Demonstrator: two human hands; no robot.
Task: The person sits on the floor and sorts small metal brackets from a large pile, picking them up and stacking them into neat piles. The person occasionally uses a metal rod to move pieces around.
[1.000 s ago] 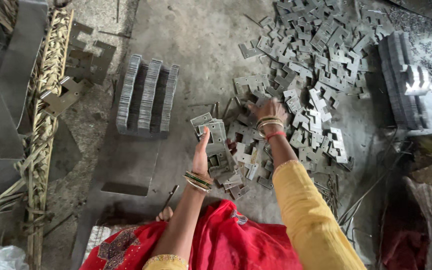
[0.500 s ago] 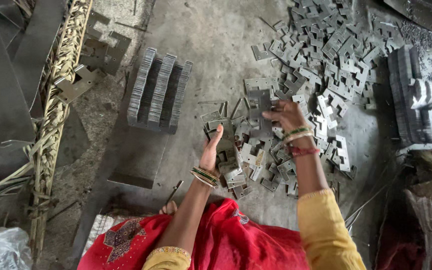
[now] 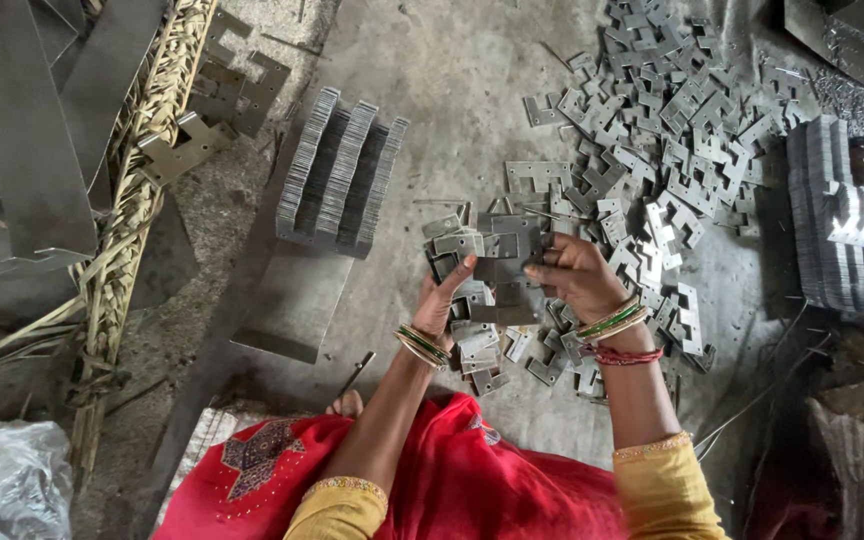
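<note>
A person sits on the concrete floor (image 3: pixel 452 80) and both hands meet over a small bundle of flat metal plates (image 3: pixel 497 262), held just above the near edge of the loose heap of stamped plates (image 3: pixel 672 150). The left hand (image 3: pixel 442 300) is closed around the bundle from below and from its left side, thumb pressed across the front. The right hand (image 3: pixel 572 275) grips the bundle's right edge, fingers curled over it, so both hands are shut on the same plates. The bundle's long axis runs away from the person, roughly up the floor, with the plates lying face to face.

Taking the bundle as the landmark: the loose heap spreads to its right and beyond it, nearer the right hand. A standing stack of notched plates (image 3: pixel 337 175), set on edge in rows, lies to the bundle's left and a little farther out, nearer the left hand. Another stacked pile (image 3: pixel 832 220) sits far right. A woven reed strip (image 3: pixel 142 190) runs along the far left. Red cloth (image 3: pixel 452 480) covers the lap directly below.
</note>
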